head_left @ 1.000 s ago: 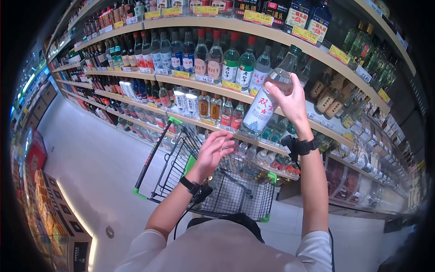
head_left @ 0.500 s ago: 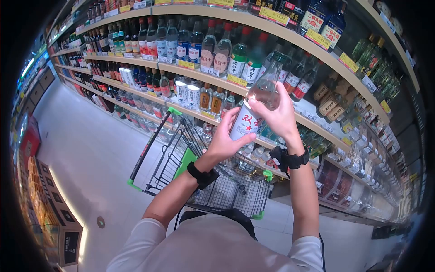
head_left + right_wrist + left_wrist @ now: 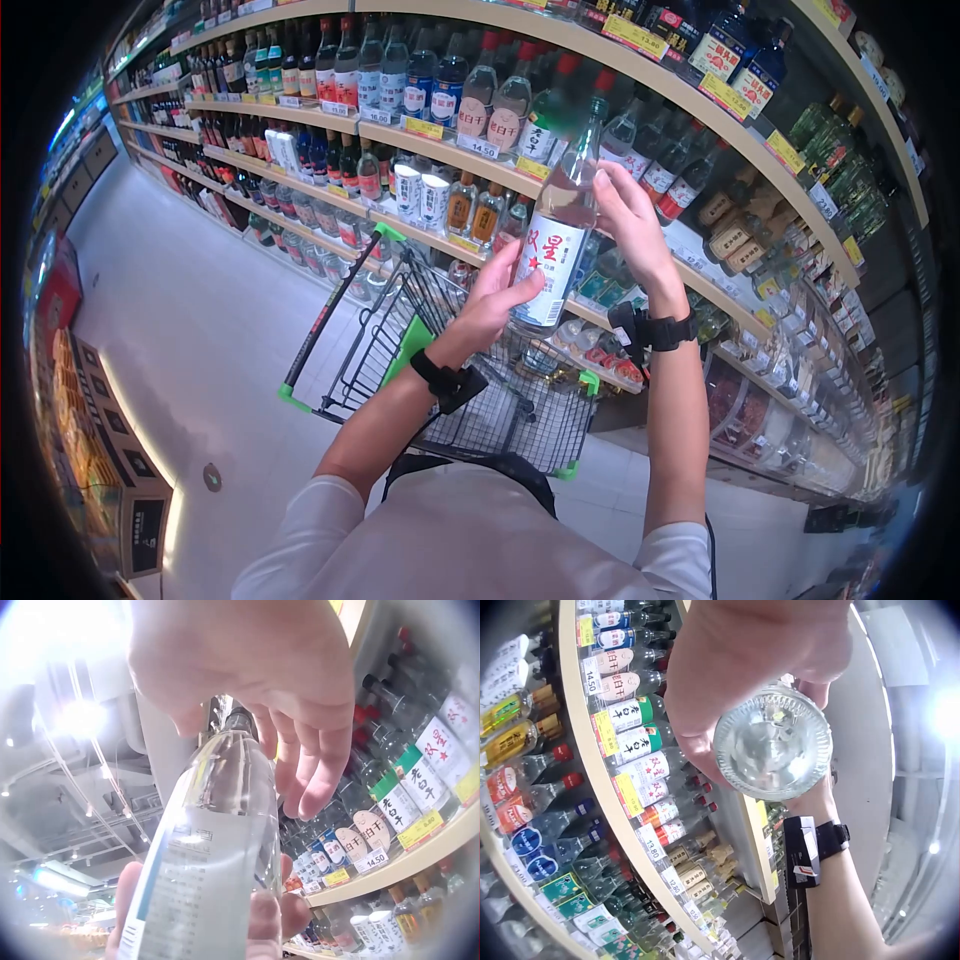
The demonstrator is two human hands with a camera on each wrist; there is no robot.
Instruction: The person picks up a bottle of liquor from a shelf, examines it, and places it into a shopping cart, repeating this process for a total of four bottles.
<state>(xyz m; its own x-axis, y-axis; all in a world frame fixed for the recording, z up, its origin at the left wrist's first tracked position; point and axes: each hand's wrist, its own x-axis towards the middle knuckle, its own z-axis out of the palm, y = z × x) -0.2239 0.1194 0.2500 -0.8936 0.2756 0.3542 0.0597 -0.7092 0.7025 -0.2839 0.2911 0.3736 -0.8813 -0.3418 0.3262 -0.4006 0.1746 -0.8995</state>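
Note:
A clear glass bottle (image 3: 553, 262) with a white label and red characters tilts slightly in front of the shelves in the head view. The left hand (image 3: 492, 300) grips its lower part, thumb across the label. Beside the shoulder is the right hand (image 3: 636, 222), fingers loosely extended; contact there is unclear. The left wrist view shows the round bottle base (image 3: 772, 742) below the left hand (image 3: 750, 656). In the right wrist view the right hand (image 3: 255, 667) hangs relaxed around the neck of the bottle (image 3: 199, 877), not closed on it; the left fingers (image 3: 289, 911) are behind the lower part.
A shopping cart (image 3: 500, 420) with green corners stands below the hands. Shelves (image 3: 470, 160) packed with bottles and price tags curve across the front and right. At the lower left is a lit display stand (image 3: 120, 450), with pale floor (image 3: 240, 370) between it and the cart.
The left hand came up and took hold of the lower bottle. The bottle has turned more upright, its label rotated, and the right hand has loosened and shifted to its right side.

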